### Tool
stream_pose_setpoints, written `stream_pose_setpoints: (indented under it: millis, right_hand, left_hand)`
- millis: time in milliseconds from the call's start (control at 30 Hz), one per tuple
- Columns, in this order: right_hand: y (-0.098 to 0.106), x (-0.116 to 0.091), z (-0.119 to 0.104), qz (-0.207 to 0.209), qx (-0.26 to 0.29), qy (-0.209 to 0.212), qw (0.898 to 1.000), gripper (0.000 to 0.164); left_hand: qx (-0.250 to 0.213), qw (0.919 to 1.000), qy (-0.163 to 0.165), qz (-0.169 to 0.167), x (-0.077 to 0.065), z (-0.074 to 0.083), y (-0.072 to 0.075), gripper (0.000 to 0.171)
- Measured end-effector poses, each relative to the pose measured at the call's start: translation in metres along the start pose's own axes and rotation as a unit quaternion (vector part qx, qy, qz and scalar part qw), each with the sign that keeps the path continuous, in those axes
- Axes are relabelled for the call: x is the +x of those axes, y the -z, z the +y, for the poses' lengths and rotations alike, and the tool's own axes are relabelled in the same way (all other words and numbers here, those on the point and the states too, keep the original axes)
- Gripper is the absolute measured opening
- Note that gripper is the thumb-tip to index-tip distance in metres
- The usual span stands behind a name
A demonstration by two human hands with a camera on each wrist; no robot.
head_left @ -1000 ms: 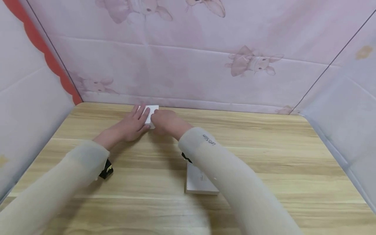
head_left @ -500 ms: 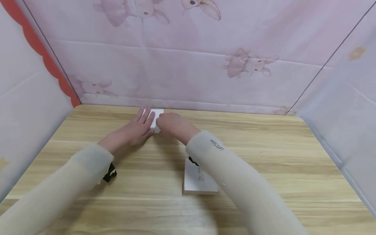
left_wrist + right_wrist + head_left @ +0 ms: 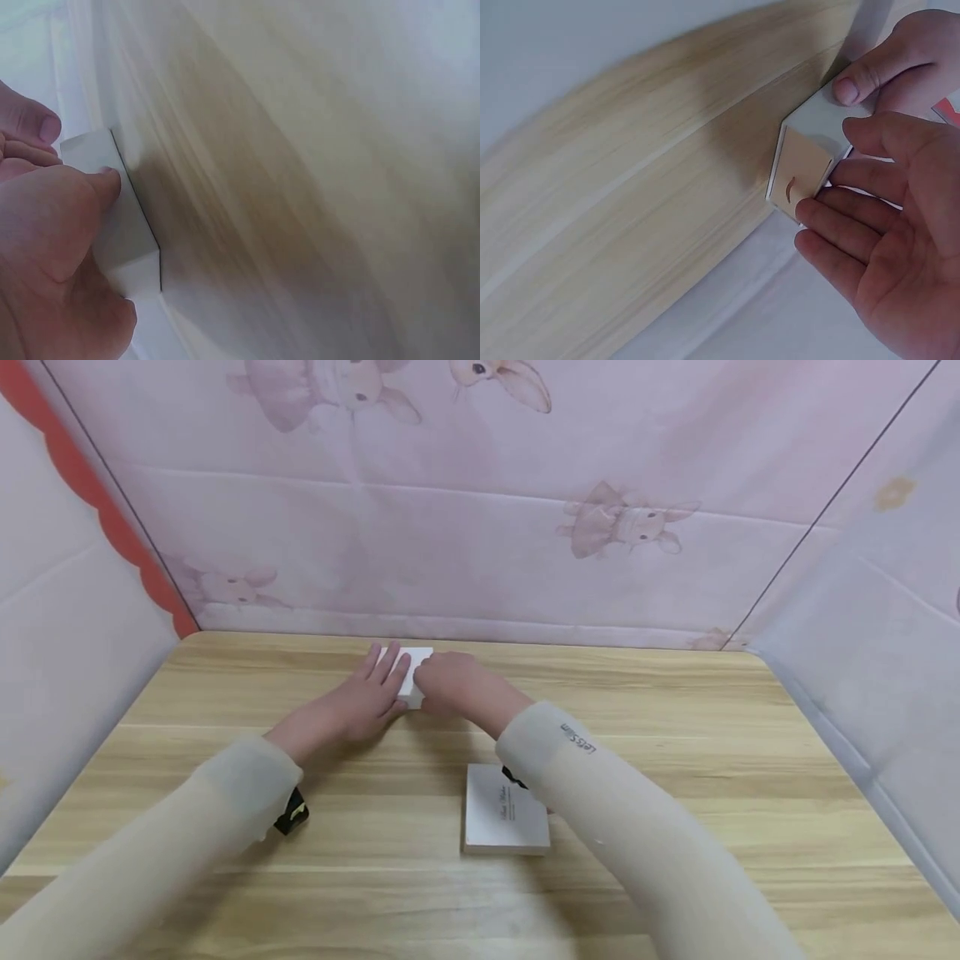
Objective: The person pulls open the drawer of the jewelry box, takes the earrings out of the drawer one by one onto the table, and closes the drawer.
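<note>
Near the table's back edge lies a small white box [image 3: 417, 670]. Over its left part spread the fingers of my left hand [image 3: 367, 693], with the thumb along its near side. In the left wrist view that hand [image 3: 45, 225] holds the white side. At the box's right end is my right hand [image 3: 461, 683], knuckles up. The right wrist view shows the box's beige end face [image 3: 799, 165] with a small curved mark. There my right hand [image 3: 900, 225] touches the end face's edge with bent fingertips, its thumb apart from the fingers.
A larger flat white box [image 3: 495, 818] with dark script lies nearer on the wooden table [image 3: 360, 893], partly under my right sleeve [image 3: 600, 810]. A pink rabbit-print backdrop [image 3: 450, 552] rises behind the table, and pale side walls [image 3: 840, 693] flank it.
Both hands and the small white box have shifted right along the back of the table and slightly nearer. The head view has turned a little. The larger box stays in place.
</note>
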State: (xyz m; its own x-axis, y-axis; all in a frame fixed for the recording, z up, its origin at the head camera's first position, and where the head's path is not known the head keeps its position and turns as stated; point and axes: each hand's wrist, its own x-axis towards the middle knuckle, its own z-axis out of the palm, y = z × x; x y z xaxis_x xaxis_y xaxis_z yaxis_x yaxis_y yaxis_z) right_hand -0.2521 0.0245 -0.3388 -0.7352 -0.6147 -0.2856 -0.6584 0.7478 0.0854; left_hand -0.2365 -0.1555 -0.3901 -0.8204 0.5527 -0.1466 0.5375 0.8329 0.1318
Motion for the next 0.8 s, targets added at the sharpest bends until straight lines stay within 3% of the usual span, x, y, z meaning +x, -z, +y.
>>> stream_pose_setpoints:
  millis: [400,800]
  right_hand:
    - [-0.011,-0.027,0.013,-0.005,-0.032,0.007,0.999,0.03]
    - [-0.017,-0.058,0.032,0.003,-0.022,0.028,0.999,0.029]
  left_hand:
    - [0.006,0.9993,-0.036,0.009,0.008,0.028,-0.002,0.07]
    - [-0.028,0.9983,-0.048,0.018,0.012,0.053,-0.004,0.072]
